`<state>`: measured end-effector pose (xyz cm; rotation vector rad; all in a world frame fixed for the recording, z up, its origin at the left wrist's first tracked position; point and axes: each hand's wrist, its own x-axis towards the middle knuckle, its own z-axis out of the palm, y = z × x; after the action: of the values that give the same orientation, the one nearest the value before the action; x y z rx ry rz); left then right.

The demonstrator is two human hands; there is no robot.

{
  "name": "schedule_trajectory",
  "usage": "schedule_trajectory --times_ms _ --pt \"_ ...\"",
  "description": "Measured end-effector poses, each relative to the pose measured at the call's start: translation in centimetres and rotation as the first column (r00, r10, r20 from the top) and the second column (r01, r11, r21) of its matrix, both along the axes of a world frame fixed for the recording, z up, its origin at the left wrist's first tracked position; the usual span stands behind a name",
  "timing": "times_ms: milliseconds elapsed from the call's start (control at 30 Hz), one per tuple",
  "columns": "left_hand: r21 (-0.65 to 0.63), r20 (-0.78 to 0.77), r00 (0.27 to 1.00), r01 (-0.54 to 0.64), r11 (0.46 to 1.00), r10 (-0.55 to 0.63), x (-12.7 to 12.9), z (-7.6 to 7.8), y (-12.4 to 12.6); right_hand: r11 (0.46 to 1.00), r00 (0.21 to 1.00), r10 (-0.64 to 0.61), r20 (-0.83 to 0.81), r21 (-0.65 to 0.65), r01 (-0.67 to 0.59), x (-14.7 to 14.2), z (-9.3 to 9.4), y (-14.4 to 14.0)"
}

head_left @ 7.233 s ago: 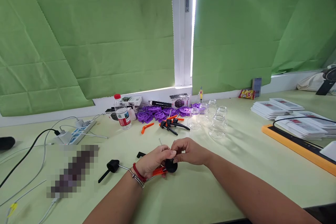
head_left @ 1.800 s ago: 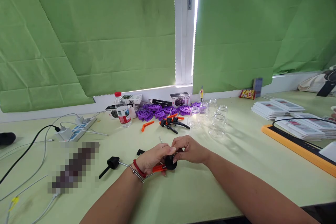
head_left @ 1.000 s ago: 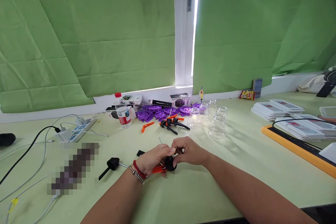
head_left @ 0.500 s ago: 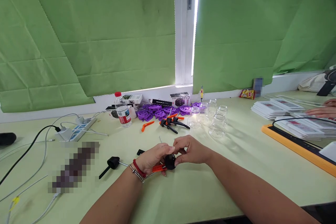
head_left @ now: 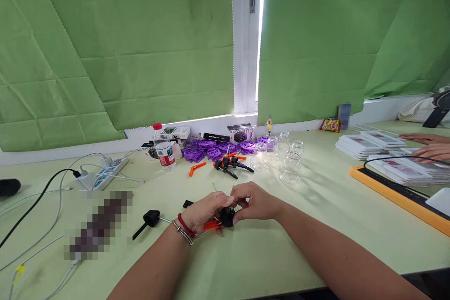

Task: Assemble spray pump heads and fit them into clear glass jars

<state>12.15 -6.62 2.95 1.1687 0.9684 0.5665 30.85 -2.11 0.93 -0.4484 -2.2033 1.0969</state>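
In the middle of the table, my left hand (head_left: 209, 208) wraps round a black round part with an orange handle (head_left: 228, 217). Thin metal rods show near that palm, partly hidden by the fingers. My right hand (head_left: 258, 200) pinches the black round part from the right, its fingertips meeting my left thumb. What lies between those fingertips is hidden. To the left, a black knob with an arm and a metal rod (head_left: 152, 218) lies beside my left wrist. A small black piece (head_left: 188, 204) lies just behind that hand.
Beyond my hands lie several black-and-orange parts (head_left: 228, 164), purple rings (head_left: 214, 153) and clear glass vessels (head_left: 291, 168). A red-capped bottle (head_left: 165, 150) and a power strip (head_left: 111, 173) stand left. At right, another person's hands (head_left: 434, 151) rest by white card stacks (head_left: 358, 146) and an orange-edged board (head_left: 393, 201).
My hands keep nearly the same grip on the black part. The other person's second hand now shows more at the right edge. The view has shifted very slightly.
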Motion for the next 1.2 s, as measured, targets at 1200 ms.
schedule_trajectory --times_ms 1200 --pt "-0.052 0.049 0.999 -0.016 0.998 0.019 -0.5 -1.0 0.5 0.998 0.999 -0.02 -0.046 -0.056 0.017 0.2 0.0 0.2"
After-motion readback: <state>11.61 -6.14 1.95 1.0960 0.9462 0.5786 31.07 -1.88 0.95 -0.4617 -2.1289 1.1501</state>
